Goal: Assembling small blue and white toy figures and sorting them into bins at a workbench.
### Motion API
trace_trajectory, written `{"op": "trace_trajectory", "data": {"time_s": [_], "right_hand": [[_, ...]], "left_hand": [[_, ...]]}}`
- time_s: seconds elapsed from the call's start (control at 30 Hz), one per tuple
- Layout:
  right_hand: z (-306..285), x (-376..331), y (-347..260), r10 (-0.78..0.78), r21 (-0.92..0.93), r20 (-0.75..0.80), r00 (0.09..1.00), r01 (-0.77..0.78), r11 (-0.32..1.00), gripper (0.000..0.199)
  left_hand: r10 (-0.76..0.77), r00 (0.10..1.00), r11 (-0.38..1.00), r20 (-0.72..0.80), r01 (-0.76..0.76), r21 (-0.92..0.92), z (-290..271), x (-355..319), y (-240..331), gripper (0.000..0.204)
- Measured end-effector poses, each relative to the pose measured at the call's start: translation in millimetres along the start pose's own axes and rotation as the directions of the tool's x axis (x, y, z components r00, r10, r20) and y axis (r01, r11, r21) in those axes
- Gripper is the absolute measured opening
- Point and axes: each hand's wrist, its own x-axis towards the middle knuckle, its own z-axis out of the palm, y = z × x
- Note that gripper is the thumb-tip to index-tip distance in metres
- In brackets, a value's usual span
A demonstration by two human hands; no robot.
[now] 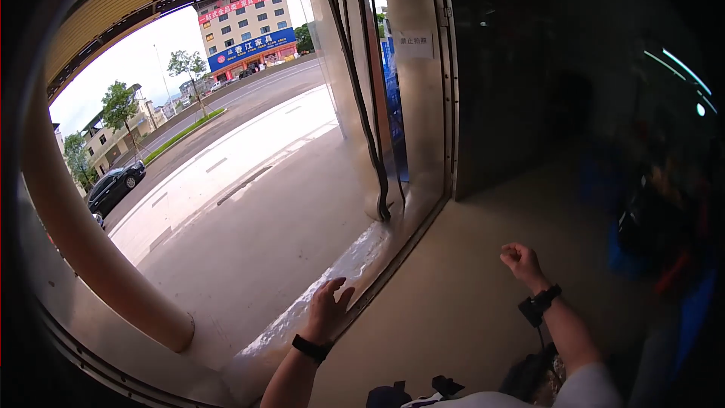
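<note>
My left hand (328, 313) is raised in front of the doorway sill (332, 279), its thumb apart from slightly bent fingers. It holds nothing. A black band (312, 347) circles that wrist. Farther right, my right hand (521, 264) hangs in the air over the indoor floor (445, 279), fingers curled in, with nothing showing in them. On its wrist sits a black strap with a small dark box (539, 304), and a thin cord runs down from it. Neither hand touches anything that I can see.
A round pillar (113, 272) stands left of the opening. Black cables (362, 98) run down the door frame, which bears a paper sign (415, 44). Outside are a paved forecourt (257, 204), a black car (115, 185) and a road. Blue and dark items sit in shadow at right.
</note>
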Motion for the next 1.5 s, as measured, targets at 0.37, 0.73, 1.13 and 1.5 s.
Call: {"op": "trace_trajectory", "data": {"time_s": [0.37,0.73,1.13,1.5], "right_hand": [[223.4,310.1,-30.5,-0.170,0.101,0.109,0.979,0.160,0.982,0.027],[262.2,547.6,1.2,-0.048,0.132,0.043,0.998,0.042,0.990,0.024],[300.5,800.4,110.6,0.053,0.347,0.186,0.981,-0.116,0.931,0.023],[274.3,849.4,232.4,0.407,0.510,0.072,0.911,-0.384,0.770,0.020]], "left_hand": [[0.044,0.994,0.997,-0.100,-0.038,0.061,16.0,339.7,-223.5,0.030],[0.116,0.990,0.993,-0.075,-0.119,-0.023,144.1,679.1,-275.2,0.039],[-0.116,0.931,0.991,-0.347,0.084,-0.105,286.7,1009.6,-288.4,0.062],[0.088,0.887,0.969,-0.453,-0.181,-0.166,320.0,1075.8,-332.3,0.041]]}}
